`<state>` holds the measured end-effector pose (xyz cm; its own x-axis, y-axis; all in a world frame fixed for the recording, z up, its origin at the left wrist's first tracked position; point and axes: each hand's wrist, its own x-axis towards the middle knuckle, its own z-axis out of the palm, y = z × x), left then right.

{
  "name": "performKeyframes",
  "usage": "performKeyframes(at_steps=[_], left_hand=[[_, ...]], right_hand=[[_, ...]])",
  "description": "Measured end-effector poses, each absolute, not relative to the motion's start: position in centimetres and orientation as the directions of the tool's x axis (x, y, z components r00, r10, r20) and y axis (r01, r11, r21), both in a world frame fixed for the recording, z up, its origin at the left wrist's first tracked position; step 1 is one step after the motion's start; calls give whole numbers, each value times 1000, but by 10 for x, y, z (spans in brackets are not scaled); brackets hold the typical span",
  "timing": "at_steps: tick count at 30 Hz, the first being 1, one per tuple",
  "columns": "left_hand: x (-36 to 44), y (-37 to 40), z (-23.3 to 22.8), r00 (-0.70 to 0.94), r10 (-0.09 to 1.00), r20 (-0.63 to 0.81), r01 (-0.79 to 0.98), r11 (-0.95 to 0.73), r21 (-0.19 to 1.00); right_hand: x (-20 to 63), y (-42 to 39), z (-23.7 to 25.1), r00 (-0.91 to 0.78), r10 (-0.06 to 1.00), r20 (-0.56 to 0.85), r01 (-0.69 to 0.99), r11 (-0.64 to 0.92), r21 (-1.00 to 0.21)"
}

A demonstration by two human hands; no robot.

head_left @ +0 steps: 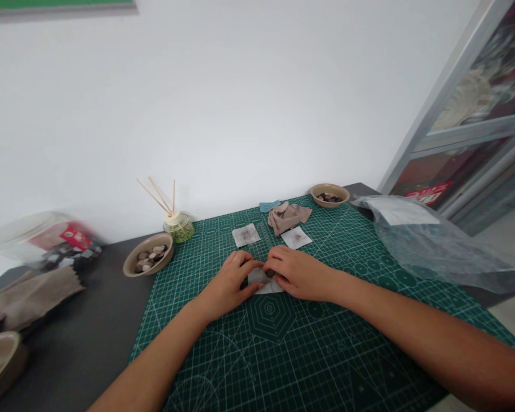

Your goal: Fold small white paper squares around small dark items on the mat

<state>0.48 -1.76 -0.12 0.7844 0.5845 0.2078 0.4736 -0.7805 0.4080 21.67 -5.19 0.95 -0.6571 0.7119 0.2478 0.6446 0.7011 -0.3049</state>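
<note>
A small white sheet (266, 288) with grey smudges lies on the green cutting mat (326, 337). My right hand (302, 273) is over the sheet's right side, its fingertips closed on a small dark stone-like piece (269, 273) that is partly hidden. At the sheet's left side is my left hand (227, 286), with thumb and forefinger apart and touching the paper near the piece. Two more smudged white sheets, one on the left (246, 235) and one on the right (296, 237), lie just beyond my hands.
A crumpled brown cloth (287, 217) and a blue cloth (269, 206) lie at the back. Bowls of small pieces stand left (129, 266) and back right (345, 194). A reed diffuser (178, 226) stands by the wall. A clear plastic bag (429, 246) covers the mat's right edge.
</note>
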Motion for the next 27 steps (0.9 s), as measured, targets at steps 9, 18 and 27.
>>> performKeyframes(at_steps=[9, 18, 27], left_hand=[[4, -18, -1, 783, 587, 205, 474, -777, 415], [3, -17, -2, 787, 578, 216, 465, -786, 407], [1, -17, -1, 784, 584, 210, 471, -780, 412]], right_hand=[[217, -52, 11, -658, 713, 243, 628, 697, -346], [213, -51, 21, -514, 845, 149, 462, 419, -782], [212, -48, 28, -481, 875, -60, 99, -14, -995]])
